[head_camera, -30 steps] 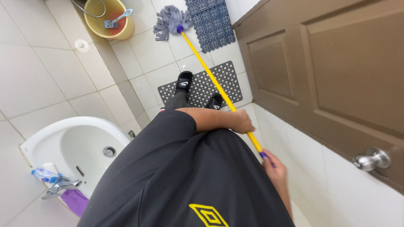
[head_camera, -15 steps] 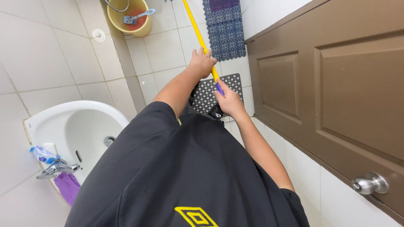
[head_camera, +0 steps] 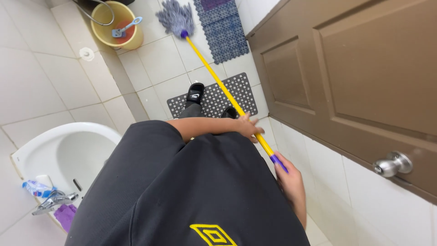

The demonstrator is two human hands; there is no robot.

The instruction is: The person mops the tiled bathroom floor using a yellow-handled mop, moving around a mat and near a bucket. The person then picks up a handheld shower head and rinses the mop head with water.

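I hold a mop with a long yellow handle [head_camera: 218, 82] that slants from my waist out across the white tiled floor. Its grey-blue string head [head_camera: 175, 18] rests on the tiles between a yellow bucket [head_camera: 116, 27] and a blue mat [head_camera: 223, 29]. My left hand [head_camera: 248, 127] reaches across my black shirt and grips the handle partway down. My right hand [head_camera: 289, 180] grips the handle's purple end by my hip. My feet in black slippers [head_camera: 195, 93] stand on a grey perforated mat [head_camera: 211, 100].
A brown door [head_camera: 355, 77] with a round metal knob [head_camera: 391, 165] runs close along the right. A white sink [head_camera: 68, 155] with a faucet [head_camera: 54, 201], a purple cloth and a small bottle sits at lower left. A blue dipper lies in the bucket.
Both hands have drawn back from out in front to my waist, pulling the handle with them. The mop head is in view again on the tiles near the bucket.
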